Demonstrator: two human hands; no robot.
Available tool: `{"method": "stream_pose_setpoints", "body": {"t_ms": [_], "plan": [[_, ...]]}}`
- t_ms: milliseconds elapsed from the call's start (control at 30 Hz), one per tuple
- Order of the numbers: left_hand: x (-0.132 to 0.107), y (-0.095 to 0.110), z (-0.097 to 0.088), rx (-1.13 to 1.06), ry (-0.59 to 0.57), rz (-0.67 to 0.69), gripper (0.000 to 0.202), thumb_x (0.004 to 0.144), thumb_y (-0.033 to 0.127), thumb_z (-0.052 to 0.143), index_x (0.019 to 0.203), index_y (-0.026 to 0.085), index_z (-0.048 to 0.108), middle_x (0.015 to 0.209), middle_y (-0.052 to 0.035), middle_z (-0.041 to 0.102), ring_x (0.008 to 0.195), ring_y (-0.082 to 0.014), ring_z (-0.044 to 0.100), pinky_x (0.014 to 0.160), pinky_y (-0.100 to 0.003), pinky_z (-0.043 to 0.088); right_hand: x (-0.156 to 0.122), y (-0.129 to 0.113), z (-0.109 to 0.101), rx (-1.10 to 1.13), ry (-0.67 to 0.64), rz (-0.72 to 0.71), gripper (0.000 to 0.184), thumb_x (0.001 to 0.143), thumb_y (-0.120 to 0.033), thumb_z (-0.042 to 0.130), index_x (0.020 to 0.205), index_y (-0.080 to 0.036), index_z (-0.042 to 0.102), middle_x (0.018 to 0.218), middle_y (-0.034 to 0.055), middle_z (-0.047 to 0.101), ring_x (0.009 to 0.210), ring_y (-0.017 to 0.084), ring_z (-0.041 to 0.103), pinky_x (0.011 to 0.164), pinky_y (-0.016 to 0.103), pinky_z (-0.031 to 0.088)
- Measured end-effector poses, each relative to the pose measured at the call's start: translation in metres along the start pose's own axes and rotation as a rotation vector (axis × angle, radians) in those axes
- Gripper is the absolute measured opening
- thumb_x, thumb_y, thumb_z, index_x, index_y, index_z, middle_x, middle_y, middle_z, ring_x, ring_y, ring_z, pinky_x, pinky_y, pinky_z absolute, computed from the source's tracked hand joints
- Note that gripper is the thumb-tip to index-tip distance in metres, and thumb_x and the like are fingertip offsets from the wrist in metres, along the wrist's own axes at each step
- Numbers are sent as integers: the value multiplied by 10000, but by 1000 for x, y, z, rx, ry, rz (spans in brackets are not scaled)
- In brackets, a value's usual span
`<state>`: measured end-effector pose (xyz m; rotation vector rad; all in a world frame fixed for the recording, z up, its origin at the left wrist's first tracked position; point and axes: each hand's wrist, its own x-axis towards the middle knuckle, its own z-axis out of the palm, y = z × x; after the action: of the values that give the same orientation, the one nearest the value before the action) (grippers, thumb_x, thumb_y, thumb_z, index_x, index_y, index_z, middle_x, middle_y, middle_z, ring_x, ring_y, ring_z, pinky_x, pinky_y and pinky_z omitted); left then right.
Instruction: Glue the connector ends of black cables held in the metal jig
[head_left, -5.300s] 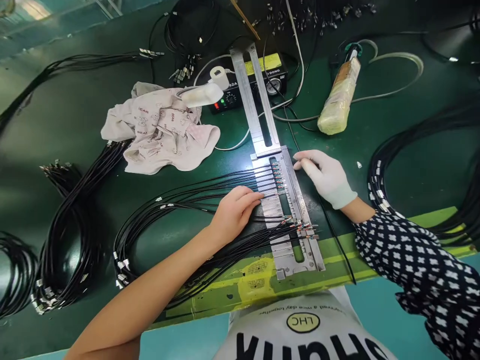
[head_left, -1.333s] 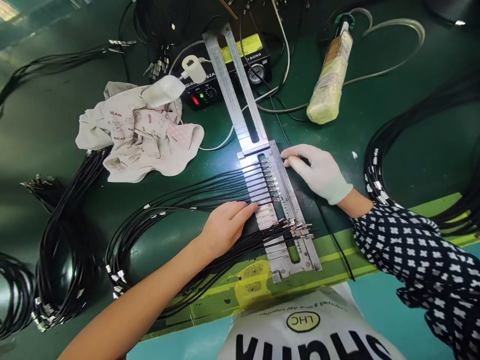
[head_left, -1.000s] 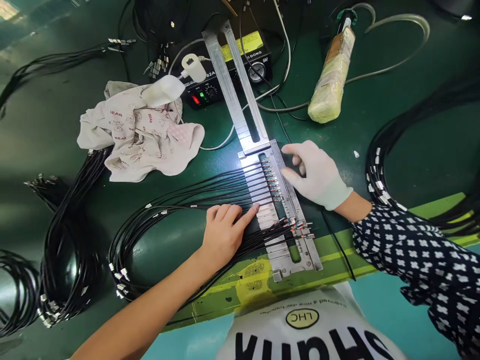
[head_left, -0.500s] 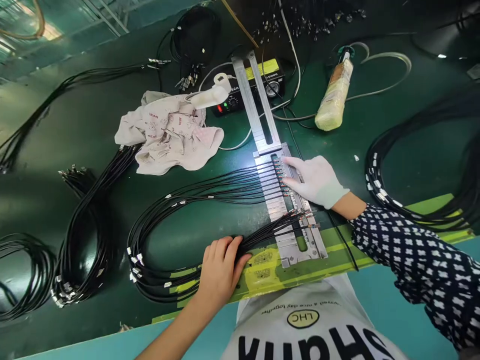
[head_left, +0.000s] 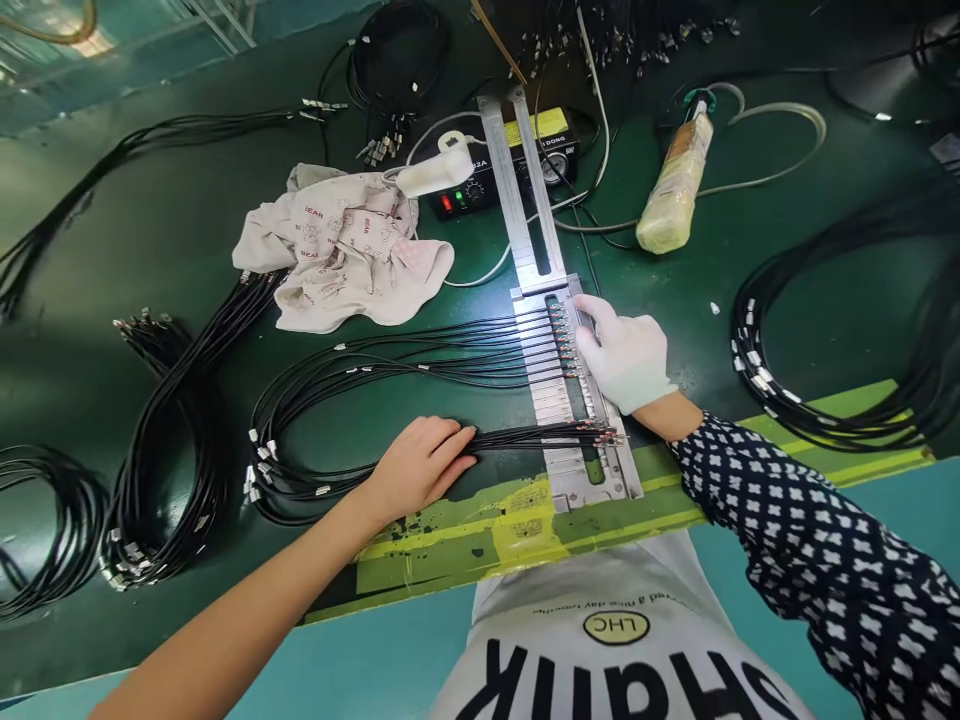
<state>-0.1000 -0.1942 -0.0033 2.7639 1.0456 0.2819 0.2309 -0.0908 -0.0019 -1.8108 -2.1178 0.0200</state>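
The bare left hand (head_left: 420,465) is clamping its fingers around a bundle of thin black cables (head_left: 517,438), hiding part; the white-gloved right hand (head_left: 630,360) is spreading its fingers beside a slotted silver metal fixture (head_left: 551,405), contact unclear.

Dark green tabletop (head_left: 690,315); teal floor (head_left: 375,645)

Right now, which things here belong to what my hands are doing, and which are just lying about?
Seemingly in use:
cable bundle, in your left hand
metal fixture, beside your right hand
row of cables laid across the fixture

Apparently lying about:
printed cloth
plastic-wrapped tube
coiled cables at far right
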Motion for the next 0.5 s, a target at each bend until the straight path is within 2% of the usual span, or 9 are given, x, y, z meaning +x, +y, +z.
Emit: {"method": "stream_pose_setpoints", "body": {"t_ms": [67,167,267,333,433,500], "plan": [[-5,4,-3,-136,-1,-95,332,963,208,577,1290,154,581,1105,-121,650,971,-216,589,856,-369,486,1,2,-1,30,-19,-12,372,1004,-316,428,1327,-284,610,717,4,726,654,218,633,708,341,308],[-11,18,-10,-394,32,-317,264,988,196,540,1225,213,656,1083,-82,662,1006,-185,606,895,-346,489,2,12,-7,176,-108,-23,365,990,-375,479,1319,-276,602,748,-8,730,686,219,653,710,331,357],[-11,29,-21,-637,64,-564,169,963,275,619,1072,250,747,1022,-46,693,969,-162,645,877,-304,510,5,28,-14,319,-194,22,413,964,-468,528,1332,-287,578,743,-29,715,691,222,656,681,323,396],[-8,32,-30,-762,43,-682,152,925,326,682,1026,273,782,1034,-37,717,968,-161,672,866,-284,530,6,37,-15,377,-208,62,417,961,-479,527,1331,-293,580,736,-29,708,712,229,664,688,332,424],[-5,31,-41,-810,42,-735,156,905,337,709,1030,307,796,1071,-24,732,993,-161,686,869,-268,539,7,44,-12,431,-179,79,391,965,-442,517,1311,-281,603,724,-16,701,743,235,672,732,355,463],[-4,29,-46,-731,131,-709,170,916,300,696,1058,315,787,1058,-15,730,979,-152,676,860,-266,532,7,45,-9,429,-154,82,381,956,-431,529,1294,-278,619,724,-11,699,745,235,669,741,360,473]]}}
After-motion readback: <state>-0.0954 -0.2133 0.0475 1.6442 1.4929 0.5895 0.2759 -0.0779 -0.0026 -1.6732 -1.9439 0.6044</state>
